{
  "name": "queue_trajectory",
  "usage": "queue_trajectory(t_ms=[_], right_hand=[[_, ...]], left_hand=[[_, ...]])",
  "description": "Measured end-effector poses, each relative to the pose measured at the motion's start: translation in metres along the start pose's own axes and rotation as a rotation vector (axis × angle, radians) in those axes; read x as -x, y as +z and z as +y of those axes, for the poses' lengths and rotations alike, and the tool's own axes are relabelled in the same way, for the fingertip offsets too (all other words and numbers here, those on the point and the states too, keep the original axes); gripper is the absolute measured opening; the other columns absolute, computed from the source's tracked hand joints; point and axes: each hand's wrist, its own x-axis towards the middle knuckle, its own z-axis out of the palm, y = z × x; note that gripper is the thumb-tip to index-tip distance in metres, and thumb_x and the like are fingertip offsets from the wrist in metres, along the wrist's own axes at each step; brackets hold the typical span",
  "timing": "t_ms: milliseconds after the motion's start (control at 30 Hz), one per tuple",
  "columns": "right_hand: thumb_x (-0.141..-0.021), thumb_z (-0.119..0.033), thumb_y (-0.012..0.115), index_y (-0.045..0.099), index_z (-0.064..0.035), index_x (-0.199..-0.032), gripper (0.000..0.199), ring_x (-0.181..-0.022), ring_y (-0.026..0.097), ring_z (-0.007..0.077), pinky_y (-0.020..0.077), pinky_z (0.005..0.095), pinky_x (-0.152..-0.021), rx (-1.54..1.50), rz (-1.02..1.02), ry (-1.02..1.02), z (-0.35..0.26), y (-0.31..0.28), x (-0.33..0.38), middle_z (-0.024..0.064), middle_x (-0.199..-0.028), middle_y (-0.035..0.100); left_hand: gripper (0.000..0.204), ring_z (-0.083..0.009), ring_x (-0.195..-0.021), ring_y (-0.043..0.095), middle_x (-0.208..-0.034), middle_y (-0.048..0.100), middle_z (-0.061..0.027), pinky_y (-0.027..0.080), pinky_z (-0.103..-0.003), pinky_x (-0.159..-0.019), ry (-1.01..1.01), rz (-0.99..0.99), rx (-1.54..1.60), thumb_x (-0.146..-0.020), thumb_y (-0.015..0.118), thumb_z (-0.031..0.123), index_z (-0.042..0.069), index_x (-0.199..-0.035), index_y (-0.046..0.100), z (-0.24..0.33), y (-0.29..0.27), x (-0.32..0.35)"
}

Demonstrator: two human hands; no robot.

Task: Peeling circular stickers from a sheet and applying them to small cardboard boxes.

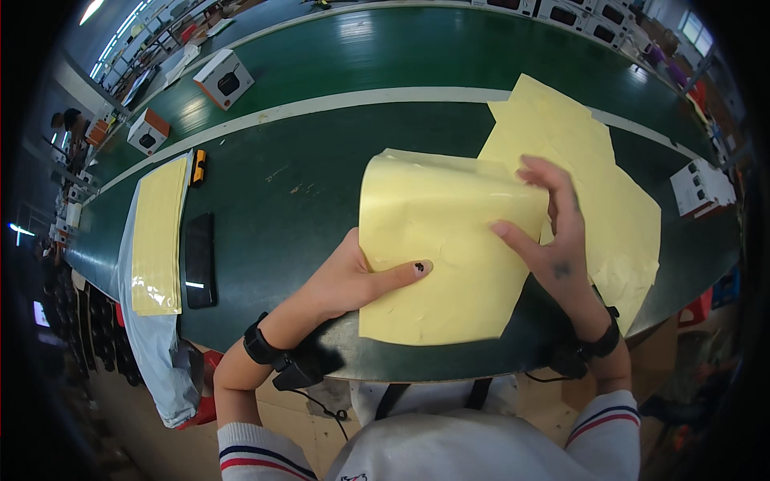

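Observation:
A pale yellow sheet (437,240) is held up over the near edge of the green conveyor belt (305,200), curling at its top. My left hand (353,276) grips its left edge, thumb pressed on the front. My right hand (553,232) holds the sheet's upper right part, fingers spread over its edge. Under and behind it lies a loose pile of similar yellow sheets (585,176) on the belt to the right.
A stack of glossy yellow sheets (158,232) lies on a blue-grey cloth at the left, with a dark phone (199,260) beside it. White boxes (224,78) (148,131) ride the far belt. A white device (702,187) sits at the right edge.

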Motion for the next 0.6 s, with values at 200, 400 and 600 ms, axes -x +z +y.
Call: queue_trajectory(t_ms=[200, 400, 600], right_hand=[[-0.084, -0.006, 0.063, 0.04, 0.004, -0.124, 0.046, -0.096, 0.06, 0.0192, 0.0483, 0.0284, -0.082, -0.4, -0.016, 0.295, -0.014, -0.01, 0.003, 0.0145, -0.103, 0.061], [-0.089, -0.002, 0.055, 0.045, 0.0011, -0.114, 0.027, -0.093, 0.059, 0.0124, 0.0473, 0.0226, -0.078, -0.691, -0.208, 0.383, -0.015, -0.018, 0.004, 0.0144, -0.108, 0.061], [-0.09, -0.001, 0.05, 0.035, 0.0001, -0.124, 0.037, -0.096, 0.058, 0.0135, 0.0452, 0.0248, -0.082, -0.715, -0.282, 0.254, -0.001, -0.031, 0.003, 0.0126, -0.107, 0.06]], left_hand=[[0.035, -0.014, -0.091, 0.06, -0.105, 0.062, -0.0095, 0.051, -0.029, -0.077, 0.122, 0.145, 0.02, -0.086, 0.063, 0.011, -0.001, -0.117, 0.051, -0.008, 0.004, 0.004], [0.042, -0.0133, -0.096, 0.059, -0.108, 0.06, -0.0088, 0.049, -0.028, -0.08, 0.167, 0.128, 0.007, -0.085, 0.064, 0.011, -0.001, -0.121, 0.047, -0.016, -0.001, 0.005], [0.046, -0.0177, -0.105, 0.055, -0.116, 0.055, -0.0094, 0.046, -0.033, -0.088, 0.138, 0.104, 0.454, -0.087, 0.058, 0.017, 0.003, -0.128, 0.042, -0.009, -0.019, 0.013]])
